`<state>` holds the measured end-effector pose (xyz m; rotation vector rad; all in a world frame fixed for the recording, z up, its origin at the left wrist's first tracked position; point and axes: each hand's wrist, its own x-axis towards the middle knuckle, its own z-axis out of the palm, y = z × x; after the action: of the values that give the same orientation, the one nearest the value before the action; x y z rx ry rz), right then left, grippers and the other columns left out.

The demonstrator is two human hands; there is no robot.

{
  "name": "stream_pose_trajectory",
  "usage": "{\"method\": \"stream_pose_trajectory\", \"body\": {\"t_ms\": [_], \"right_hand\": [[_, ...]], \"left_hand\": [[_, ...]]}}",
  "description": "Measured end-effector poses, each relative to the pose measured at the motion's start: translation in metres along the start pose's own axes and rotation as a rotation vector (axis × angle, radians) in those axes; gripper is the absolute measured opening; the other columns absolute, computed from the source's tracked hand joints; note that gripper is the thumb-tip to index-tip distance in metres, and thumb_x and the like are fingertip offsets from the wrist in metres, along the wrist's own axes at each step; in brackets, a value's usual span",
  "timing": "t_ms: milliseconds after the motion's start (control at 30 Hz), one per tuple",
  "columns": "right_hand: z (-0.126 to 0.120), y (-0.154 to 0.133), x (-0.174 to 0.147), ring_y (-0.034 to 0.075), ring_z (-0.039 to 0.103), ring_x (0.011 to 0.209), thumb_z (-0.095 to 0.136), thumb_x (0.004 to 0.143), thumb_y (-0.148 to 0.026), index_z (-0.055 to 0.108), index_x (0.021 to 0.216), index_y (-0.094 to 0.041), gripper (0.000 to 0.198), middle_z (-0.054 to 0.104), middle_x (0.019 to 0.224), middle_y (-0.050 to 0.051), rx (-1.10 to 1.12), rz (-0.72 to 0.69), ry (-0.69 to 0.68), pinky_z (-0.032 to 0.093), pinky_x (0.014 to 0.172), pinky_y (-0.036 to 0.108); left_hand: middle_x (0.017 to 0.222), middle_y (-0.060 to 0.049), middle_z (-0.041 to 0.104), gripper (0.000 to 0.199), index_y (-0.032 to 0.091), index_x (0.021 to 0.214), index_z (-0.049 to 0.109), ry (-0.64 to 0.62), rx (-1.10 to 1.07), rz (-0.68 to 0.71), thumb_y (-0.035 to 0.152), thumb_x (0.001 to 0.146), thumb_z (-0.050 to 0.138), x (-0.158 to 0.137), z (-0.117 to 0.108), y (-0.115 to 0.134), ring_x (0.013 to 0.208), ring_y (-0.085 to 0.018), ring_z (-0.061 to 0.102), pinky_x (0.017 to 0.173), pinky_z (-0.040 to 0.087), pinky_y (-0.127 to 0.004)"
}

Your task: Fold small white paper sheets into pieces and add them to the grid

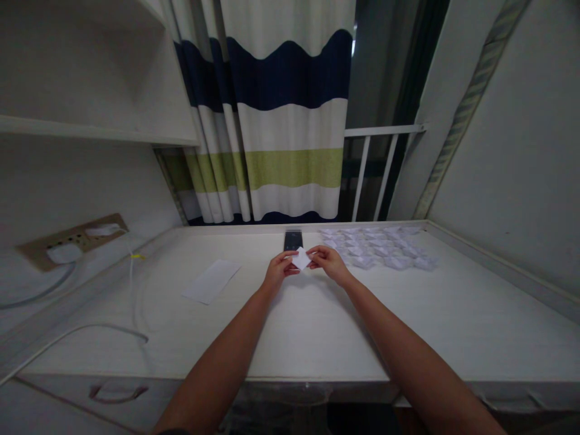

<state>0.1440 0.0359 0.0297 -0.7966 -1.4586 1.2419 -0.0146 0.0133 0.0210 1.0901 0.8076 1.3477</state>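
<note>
A small folded white paper (301,258), diamond-shaped from here, is held up over the desk between my two hands. My left hand (280,269) pinches its left corner, while the fingers of my right hand (327,262) grip the right corner. Just behind the paper lies a dark phone-like device (293,240), its lower part hidden by the paper and fingers. To the right, several folded white paper pieces (378,246) are set out in rows. A flat white sheet of paper (212,281) rests on the desk left of my hands.
The white desk (308,338) has a raised back edge below a striped curtain (290,127). On the left wall is a socket panel (75,240) with plugs, and a white cable (90,327) runs over the desk's left side. A shelf (95,133) juts out at upper left.
</note>
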Motion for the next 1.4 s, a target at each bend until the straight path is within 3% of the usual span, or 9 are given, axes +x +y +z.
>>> {"method": "stream_pose_trajectory", "body": {"t_ms": [500, 967, 1133, 1267, 1400], "right_hand": [[-0.0002, -0.0007, 0.0009, 0.012, 0.059, 0.048, 0.066, 0.054, -0.040, 0.059, 0.074, -0.015, 0.033, 0.058, 0.052, -0.002, -0.002, -0.041, 0.035, 0.051, 0.053, 0.027], [0.0061, -0.0013, -0.0055, 0.012, 0.058, 0.052, 0.056, 0.066, -0.031, 0.057, 0.080, -0.017, 0.020, 0.058, 0.055, -0.002, -0.264, -0.201, 0.010, 0.046, 0.051, 0.023], [0.0043, 0.0017, -0.0029, 0.012, 0.058, 0.052, 0.061, 0.061, -0.033, 0.053, 0.090, -0.018, 0.034, 0.058, 0.055, -0.003, -0.163, -0.106, 0.029, 0.046, 0.048, 0.022], [0.0043, 0.0029, -0.0017, 0.011, 0.055, 0.048, 0.065, 0.057, -0.036, 0.057, 0.074, -0.015, 0.028, 0.058, 0.054, -0.001, -0.163, 0.018, 0.018, 0.043, 0.044, 0.021], [0.0054, 0.0026, -0.0018, 0.009, 0.052, 0.046, 0.066, 0.054, -0.038, 0.059, 0.063, -0.013, 0.027, 0.058, 0.052, 0.000, -0.184, 0.037, 0.009, 0.042, 0.044, 0.020]], "left_hand": [[0.068, -0.003, 0.061, 0.030, 0.014, 0.082, 0.062, 0.000, 0.003, 0.051, 0.030, 0.057, 0.064, -0.0014, 0.0032, 0.0015, 0.059, -0.011, 0.056, 0.054, 0.048, -0.022], [0.061, -0.001, 0.061, 0.034, 0.014, 0.071, 0.057, 0.080, 0.068, 0.052, 0.031, 0.047, 0.073, 0.0010, 0.0050, -0.0015, 0.057, -0.012, 0.057, 0.055, 0.048, -0.024], [0.060, 0.000, 0.061, 0.033, 0.014, 0.071, 0.057, 0.085, 0.065, 0.074, 0.030, 0.047, 0.073, 0.0016, 0.0041, -0.0022, 0.057, -0.012, 0.057, 0.059, 0.048, -0.026], [0.060, 0.000, 0.062, 0.031, 0.015, 0.070, 0.057, 0.081, 0.088, 0.086, 0.029, 0.048, 0.072, 0.0015, 0.0043, -0.0020, 0.056, -0.012, 0.057, 0.059, 0.049, -0.026], [0.059, 0.000, 0.062, 0.028, 0.014, 0.071, 0.057, 0.054, 0.123, 0.096, 0.028, 0.050, 0.071, 0.0016, 0.0043, -0.0031, 0.056, -0.012, 0.058, 0.058, 0.048, -0.025]]}}
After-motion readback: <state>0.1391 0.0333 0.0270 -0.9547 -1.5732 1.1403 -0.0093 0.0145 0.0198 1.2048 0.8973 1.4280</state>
